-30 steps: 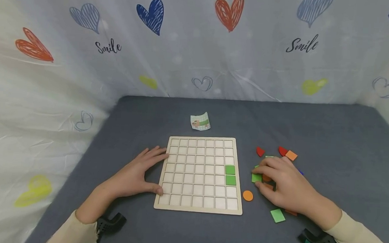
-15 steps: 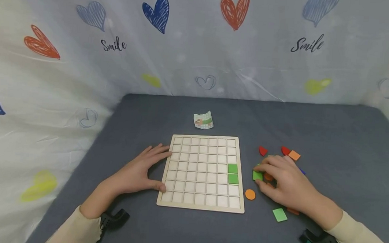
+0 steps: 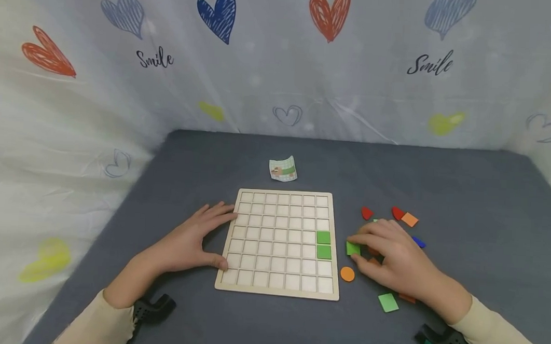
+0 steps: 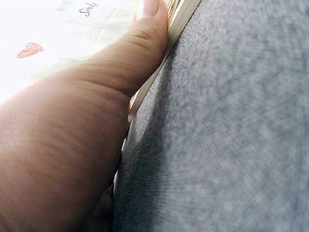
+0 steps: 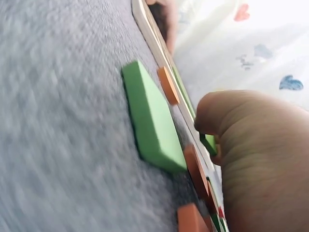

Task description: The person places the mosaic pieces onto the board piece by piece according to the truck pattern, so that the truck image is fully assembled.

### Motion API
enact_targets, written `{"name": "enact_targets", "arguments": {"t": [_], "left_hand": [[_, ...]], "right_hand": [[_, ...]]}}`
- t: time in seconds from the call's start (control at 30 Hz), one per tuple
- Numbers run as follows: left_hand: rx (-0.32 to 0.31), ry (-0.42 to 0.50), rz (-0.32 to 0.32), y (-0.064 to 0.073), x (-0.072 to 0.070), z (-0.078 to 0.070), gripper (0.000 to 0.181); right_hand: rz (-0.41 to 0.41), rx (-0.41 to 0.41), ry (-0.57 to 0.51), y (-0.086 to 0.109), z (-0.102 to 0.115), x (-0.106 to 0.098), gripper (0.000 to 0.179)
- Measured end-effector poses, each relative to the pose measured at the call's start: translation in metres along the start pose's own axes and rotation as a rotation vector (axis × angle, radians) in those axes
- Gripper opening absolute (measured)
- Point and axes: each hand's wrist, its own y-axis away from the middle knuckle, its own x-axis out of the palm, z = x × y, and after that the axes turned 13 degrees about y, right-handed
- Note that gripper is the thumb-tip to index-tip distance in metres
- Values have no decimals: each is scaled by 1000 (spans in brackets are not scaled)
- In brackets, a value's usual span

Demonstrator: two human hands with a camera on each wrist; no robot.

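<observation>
My left hand (image 3: pixel 185 240) rests at the left edge of a pale wooden grid board (image 3: pixel 276 293), fingers spread and thumb on its rim. In the left wrist view, the thumb (image 4: pixel 140 43) lies along the board's side. My right hand (image 3: pixel 390 253) pinches a green square tile (image 3: pixel 353 249) between thumb and fingertips, just right of the board. The right wrist view shows that tile (image 5: pixel 208 143) by the thumb, partly hidden. Two green tiles (image 3: pixel 323 244) sit in neighbouring cells of the board's rightmost column.
An orange disc (image 3: pixel 347 274) lies by the board's right edge. Around my right hand are a light green square (image 3: pixel 387 302), red pieces (image 3: pixel 367 213), an orange square (image 3: pixel 410 219) and a blue piece (image 3: pixel 419 242). A small printed picture card (image 3: pixel 283 169) lies behind the board.
My right hand has moved slightly left, bringing the green square tile nearer the board and uncovering more of the blue piece. My left hand stays at the board's edge.
</observation>
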Motion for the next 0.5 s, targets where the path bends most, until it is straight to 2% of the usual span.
{"name": "enact_targets", "arguments": {"t": [0.23, 0.5], "left_hand": [[22, -4, 13, -2, -3, 1, 114], [15, 0, 3, 1, -1, 1, 115]], "right_hand": [[-12, 8, -16, -4, 6, 2, 25], [11, -12, -50, -16, 11, 4, 28]]}}
